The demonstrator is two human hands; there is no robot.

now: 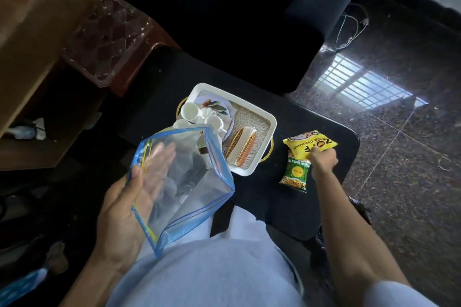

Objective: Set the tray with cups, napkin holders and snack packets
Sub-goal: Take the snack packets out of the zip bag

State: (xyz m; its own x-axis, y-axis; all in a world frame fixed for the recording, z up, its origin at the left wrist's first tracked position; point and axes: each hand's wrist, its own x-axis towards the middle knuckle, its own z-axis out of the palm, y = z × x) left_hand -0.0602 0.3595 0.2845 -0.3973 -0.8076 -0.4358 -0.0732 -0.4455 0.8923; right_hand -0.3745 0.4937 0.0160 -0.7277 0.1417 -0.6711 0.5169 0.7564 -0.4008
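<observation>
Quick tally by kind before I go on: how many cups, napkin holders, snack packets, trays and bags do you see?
Cups: white, piled in the tray, too overlapped to count.
Napkin holders: 1 seen, in the tray.
Snack packets: 2, yellow packet and green packet, both on the table beside the tray; right hand on the yellow one.
Tray: 1.
Clear bag: 1, in the left hand.
Total, cups aside: 5.

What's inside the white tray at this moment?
The white tray holds white cups at its far-left end and two napkin holders on a woven liner. No snack packet shows inside. The clear bag in the left hand covers its near-left corner.
</observation>
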